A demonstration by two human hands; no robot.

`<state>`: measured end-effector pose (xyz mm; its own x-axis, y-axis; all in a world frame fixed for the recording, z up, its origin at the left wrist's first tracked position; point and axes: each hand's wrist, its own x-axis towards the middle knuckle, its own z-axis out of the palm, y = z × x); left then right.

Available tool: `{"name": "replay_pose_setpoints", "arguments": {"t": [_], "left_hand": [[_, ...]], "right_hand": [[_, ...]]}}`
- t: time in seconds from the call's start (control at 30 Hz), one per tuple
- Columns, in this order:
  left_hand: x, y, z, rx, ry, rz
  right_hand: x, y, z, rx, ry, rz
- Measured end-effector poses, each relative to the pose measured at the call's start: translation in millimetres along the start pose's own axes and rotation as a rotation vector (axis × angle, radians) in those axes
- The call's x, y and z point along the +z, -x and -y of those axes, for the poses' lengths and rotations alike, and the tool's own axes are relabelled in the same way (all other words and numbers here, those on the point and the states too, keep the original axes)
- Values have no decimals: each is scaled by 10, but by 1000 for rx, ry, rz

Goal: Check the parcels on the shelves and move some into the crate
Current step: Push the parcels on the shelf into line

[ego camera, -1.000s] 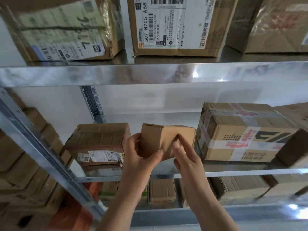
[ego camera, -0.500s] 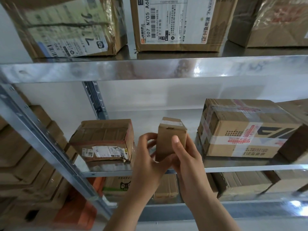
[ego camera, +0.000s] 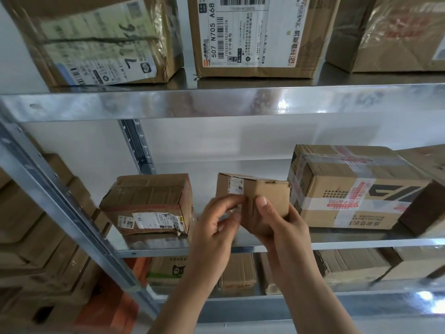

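Holding the small parcel [ego camera: 265, 196] just in front of the middle shelf [ego camera: 154, 249]: right hand [ego camera: 281, 227] cupping it from below, thumb pressing the plain face, and left hand [ego camera: 214, 227] pinching the labelled side. Probably checking it, so supporting underneath while bringing the label [ego camera: 236, 185] squarely into sight. Seemingly lying long axis level, left to right, one corner edge pointing toward the camera. Flanking the grip: worn box [ego camera: 149, 203] left, taped box [ego camera: 349, 189] right.

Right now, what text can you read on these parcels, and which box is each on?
"507 N705 A68": white label, top-shelf middle box.
"抖音商城": same label's edge.
"7", handwritten: top-left box label.
Too small or blurred: small held box label, left parcel stickers, taped box red print.
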<state>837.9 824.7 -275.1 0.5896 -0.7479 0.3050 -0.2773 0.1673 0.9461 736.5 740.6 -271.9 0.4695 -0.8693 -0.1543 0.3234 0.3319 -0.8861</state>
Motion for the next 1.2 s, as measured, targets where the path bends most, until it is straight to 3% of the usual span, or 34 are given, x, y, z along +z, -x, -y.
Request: {"name": "replay_pose_setpoints", "arguments": {"t": [0.3, 0.5, 0.67, 0.83, 1.07, 1.2], "left_hand": [[3, -69, 136, 52, -197, -107], [-73, -185, 118, -29, -165, -145], [-163, -322, 215, -118, -394, -204], [-219, -352, 159, -206, -304, -140], [-313, -402, 272, -288, -87, -206], [-309, -435, 294, -378, 35, -136]], "right_hand": [[-166, -66, 64, 110, -134, 54], [-249, -96, 28, 192, -202, 97], [-296, -133, -8, 250, -282, 130], [-313, -152, 54, 248, -291, 197], [-477, -220, 137, 330, -369, 330], [-574, -286, 126, 359, -342, 361]]}}
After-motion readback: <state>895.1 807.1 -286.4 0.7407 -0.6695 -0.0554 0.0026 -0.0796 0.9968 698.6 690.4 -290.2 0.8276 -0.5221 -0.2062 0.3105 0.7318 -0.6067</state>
